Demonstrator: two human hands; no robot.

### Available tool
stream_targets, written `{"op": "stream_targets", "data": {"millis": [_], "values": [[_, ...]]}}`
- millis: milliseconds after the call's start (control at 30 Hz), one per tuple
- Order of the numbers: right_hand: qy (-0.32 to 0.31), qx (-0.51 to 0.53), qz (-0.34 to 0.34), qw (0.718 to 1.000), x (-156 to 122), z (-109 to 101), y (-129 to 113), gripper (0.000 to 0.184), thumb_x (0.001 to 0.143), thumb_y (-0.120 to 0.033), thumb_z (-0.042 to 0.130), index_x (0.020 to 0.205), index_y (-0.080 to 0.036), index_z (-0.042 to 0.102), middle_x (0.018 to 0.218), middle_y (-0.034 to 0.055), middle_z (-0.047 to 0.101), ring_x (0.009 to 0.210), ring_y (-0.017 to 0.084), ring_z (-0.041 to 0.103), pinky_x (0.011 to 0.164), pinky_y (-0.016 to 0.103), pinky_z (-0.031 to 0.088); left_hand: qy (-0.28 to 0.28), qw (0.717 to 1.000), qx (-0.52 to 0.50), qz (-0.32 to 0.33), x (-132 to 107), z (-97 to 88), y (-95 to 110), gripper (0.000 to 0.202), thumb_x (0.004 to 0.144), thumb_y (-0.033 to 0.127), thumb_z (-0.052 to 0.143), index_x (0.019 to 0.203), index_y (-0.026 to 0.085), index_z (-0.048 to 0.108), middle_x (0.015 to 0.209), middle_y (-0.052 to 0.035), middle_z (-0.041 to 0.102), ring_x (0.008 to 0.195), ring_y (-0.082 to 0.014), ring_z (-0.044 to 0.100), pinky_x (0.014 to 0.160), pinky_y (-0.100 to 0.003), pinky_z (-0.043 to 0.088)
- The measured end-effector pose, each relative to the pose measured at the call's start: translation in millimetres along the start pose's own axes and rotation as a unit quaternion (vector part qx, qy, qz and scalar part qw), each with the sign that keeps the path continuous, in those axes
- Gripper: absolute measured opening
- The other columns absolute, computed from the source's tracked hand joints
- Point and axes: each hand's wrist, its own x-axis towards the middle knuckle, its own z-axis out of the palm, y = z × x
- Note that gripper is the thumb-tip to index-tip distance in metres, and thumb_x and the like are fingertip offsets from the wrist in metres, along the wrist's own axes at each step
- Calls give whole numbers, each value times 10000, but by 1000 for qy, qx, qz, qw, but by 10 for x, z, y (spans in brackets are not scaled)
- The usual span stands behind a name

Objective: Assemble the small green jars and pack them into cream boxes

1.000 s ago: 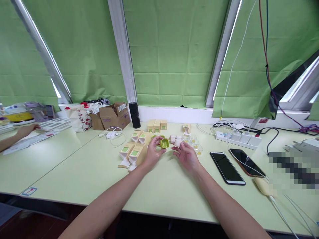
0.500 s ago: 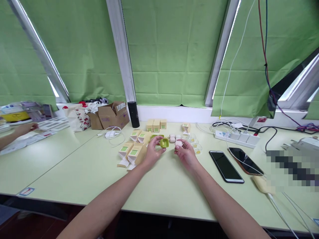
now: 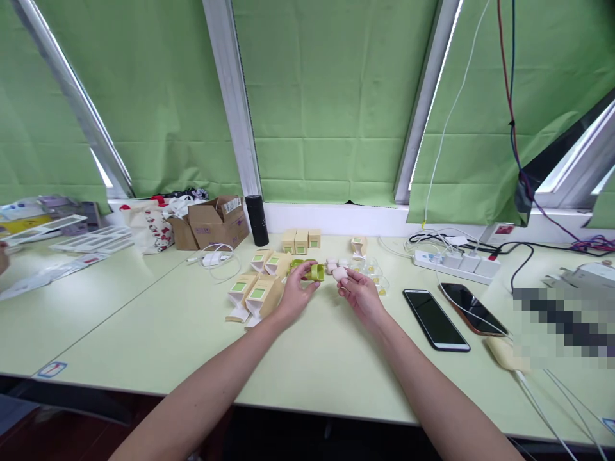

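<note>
My left hand is closed around a small green plastic case, whose open side faces right. Between the fingertips of my right hand is a small pale pink earbud case, a short gap away from the green one. More pale pink pieces lie just behind it. Another green piece rests beyond my left hand, partly hidden by it. Clear plastic packaging with round cups lies right of my right hand. Several small kraft boxes with green labels lie left of my left hand, some with their flaps open.
More kraft boxes stand near the wall, beside a black bottle and a cardboard box. Two phones and a power strip with cables lie right. Part of another person's hand shows at the far left edge.
My left hand has turned the green case so its opening points right instead of toward me. My right hand has tilted the pink piece and shifted slightly left. The other person's hand has withdrawn leftward.
</note>
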Motion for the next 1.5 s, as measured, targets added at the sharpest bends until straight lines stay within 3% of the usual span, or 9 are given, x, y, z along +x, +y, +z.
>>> {"op": "stream_targets", "data": {"millis": [100,267,500,867,1500], "values": [[11,4,29,1000,-16,27,-23,500,554,-382,955,976,-183,776,855,39,729,638,119,561,538,252,453,1,1000,7,2,-5,4,12,511,799,164,740,1302,234,674,1284,-109,647,1203,-250,639,1044,-412,495],[38,-79,0,996,-32,54,-14,562,568,-533,936,976,-181,777,779,17,696,614,116,513,490,235,403,7,999,40,19,-31,1,89,511,779,132,758,1274,247,708,1281,-97,646,1198,-249,618,1058,-418,495],[10,-174,-32,984,-34,49,-8,622,622,-678,868,973,-174,773,830,69,753,701,191,627,520,271,450,-9,997,65,48,-68,8,162,497,772,98,788,1236,268,731,1252,-92,616,1229,-256,583,1094,-438,489],[-8,-241,-76,968,14,-5,71,498,709,-596,803,961,-167,808,900,105,803,760,223,683,595,290,481,-22,995,76,55,-96,24,238,499,764,68,790,1209,289,746,1248,-80,552,1269,-267,546,1161,-479,444],[-9,-277,-90,957,-45,24,27,420,750,-558,754,880,-165,818,773,67,768,685,199,631,597,295,472,-44,993,82,75,-95,13,235,471,759,105,847,1183,291,759,1198,-74,590,1278,-277,537,1153,-491,454]]}}
